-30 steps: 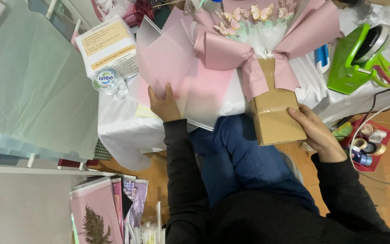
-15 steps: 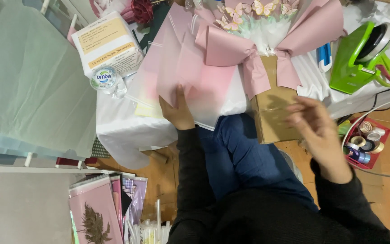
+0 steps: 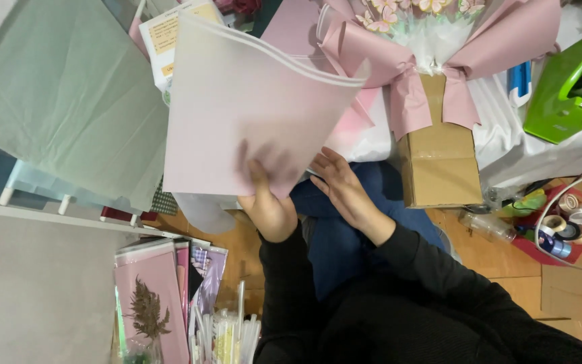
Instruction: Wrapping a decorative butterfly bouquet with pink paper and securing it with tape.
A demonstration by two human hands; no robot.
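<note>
The pink paper sheets (image 3: 250, 108) are up in the air, above the lap and in front of the table; the left hand (image 3: 267, 195) pinches their bottom edge; the right hand (image 3: 345, 189) is flat and loose, just beside them; the bouquet (image 3: 432, 40) on the brown box (image 3: 439, 162) already wears pink wrap; these sheets are not on it yet.

A florist's or gift-wrapping workroom. A pink-wrapped bouquet (image 3: 432, 40) lies on the white-covered bench (image 3: 506, 135) beside a green tape dispenser (image 3: 567, 87), with ribbon rolls (image 3: 567, 226) in a red tray and stacked wrapping sheets (image 3: 156, 296) on the wooden floor.
</note>
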